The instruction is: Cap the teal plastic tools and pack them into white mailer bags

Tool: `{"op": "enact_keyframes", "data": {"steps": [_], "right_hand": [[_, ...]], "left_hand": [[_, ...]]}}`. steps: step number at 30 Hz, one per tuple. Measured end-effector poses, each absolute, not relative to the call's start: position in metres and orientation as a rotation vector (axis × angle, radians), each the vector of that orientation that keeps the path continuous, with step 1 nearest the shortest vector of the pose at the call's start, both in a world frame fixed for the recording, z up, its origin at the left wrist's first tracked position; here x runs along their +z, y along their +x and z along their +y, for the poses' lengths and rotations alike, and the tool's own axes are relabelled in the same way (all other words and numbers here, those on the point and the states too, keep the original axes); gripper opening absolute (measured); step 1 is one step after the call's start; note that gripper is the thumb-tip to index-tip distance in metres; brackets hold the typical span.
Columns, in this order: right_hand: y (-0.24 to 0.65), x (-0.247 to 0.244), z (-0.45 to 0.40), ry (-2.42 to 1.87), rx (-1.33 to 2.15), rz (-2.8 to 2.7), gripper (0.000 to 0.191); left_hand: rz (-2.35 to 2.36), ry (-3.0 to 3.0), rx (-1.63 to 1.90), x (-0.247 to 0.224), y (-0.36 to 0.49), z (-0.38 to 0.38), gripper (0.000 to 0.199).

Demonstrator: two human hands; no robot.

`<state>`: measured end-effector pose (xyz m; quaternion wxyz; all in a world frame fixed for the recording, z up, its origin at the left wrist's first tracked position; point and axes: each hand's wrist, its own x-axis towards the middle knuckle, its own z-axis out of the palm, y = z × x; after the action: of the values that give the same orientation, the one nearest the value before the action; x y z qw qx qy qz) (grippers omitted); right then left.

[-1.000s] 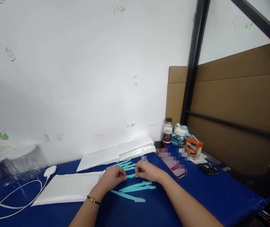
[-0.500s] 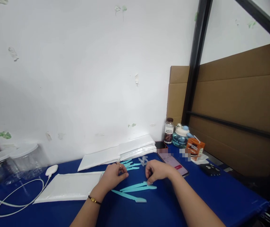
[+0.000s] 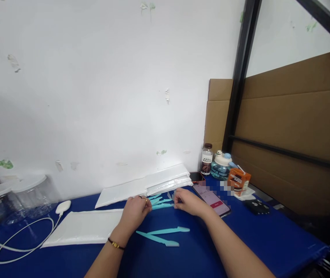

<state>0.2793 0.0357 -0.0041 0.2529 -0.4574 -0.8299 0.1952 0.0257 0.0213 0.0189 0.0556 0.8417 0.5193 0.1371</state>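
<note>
A turquoise eyebrow razor (image 3: 162,206) spans the gap between my two hands. My left hand (image 3: 136,213) is closed, its thumb and fingers pinched at the handle end. Closed fingers of my right hand (image 3: 185,201) meet the blade end; whether a small cap is there too is hidden. Behind this razor lie several more turquoise razors (image 3: 155,199) in a loose pile. Small translucent grey pieces (image 3: 170,195), which look like blade caps, are partly covered by my right hand. Nearer me, two razors (image 3: 169,231) lie in a V on the blue tabletop (image 3: 199,255).
White padded mailers (image 3: 167,177) are stacked by the wall, and another mailer (image 3: 86,226) lies left. Rightward are a phone (image 3: 212,200), a brown-capped bottle (image 3: 207,160), a water bottle (image 3: 221,168) and an orange carton (image 3: 239,181). Clear tubs (image 3: 33,193) and a white cable (image 3: 49,231) sit left.
One of the three razors in front has left the table and is now between my hands. My right hand moved away from me, toward the grey pieces; my left hand shifted slightly left.
</note>
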Motion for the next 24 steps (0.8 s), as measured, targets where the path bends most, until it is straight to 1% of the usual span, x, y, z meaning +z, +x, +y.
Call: {"op": "enact_keyframes", "data": {"steps": [4,7,9,12,14,16,19,24], "right_hand": [[0.283,-0.005,0.044,-1.389,0.392,-2.040,0.004],[0.285,0.001,0.040,-1.396,0.392,-2.039,0.006],[0.288,0.007,0.032,-1.382,0.534,-2.146,0.008],[0.289,0.012,0.021,-1.350,0.924,-2.423,0.020],[0.287,0.012,0.016,-1.353,1.031,-2.536,0.024],[0.283,0.011,0.015,-1.381,0.999,-2.557,0.021],[0.277,0.010,0.014,-1.398,0.930,-2.535,0.013],[0.280,0.011,0.018,-1.271,0.789,-2.457,0.009]], "left_hand": [[1.798,2.462,0.459,0.021,0.013,0.027,0.016],[1.737,2.411,0.531,0.020,0.014,0.027,0.020],[1.615,2.392,0.522,0.021,0.020,0.022,0.020],[1.402,2.347,0.398,0.020,0.030,0.011,0.023],[1.290,2.322,0.325,0.017,0.036,0.005,0.027],[1.222,2.303,0.270,0.011,0.041,0.003,0.028],[1.201,2.270,0.200,0.003,0.045,0.005,0.020],[1.371,2.404,0.294,0.013,0.043,0.010,0.014]]}}
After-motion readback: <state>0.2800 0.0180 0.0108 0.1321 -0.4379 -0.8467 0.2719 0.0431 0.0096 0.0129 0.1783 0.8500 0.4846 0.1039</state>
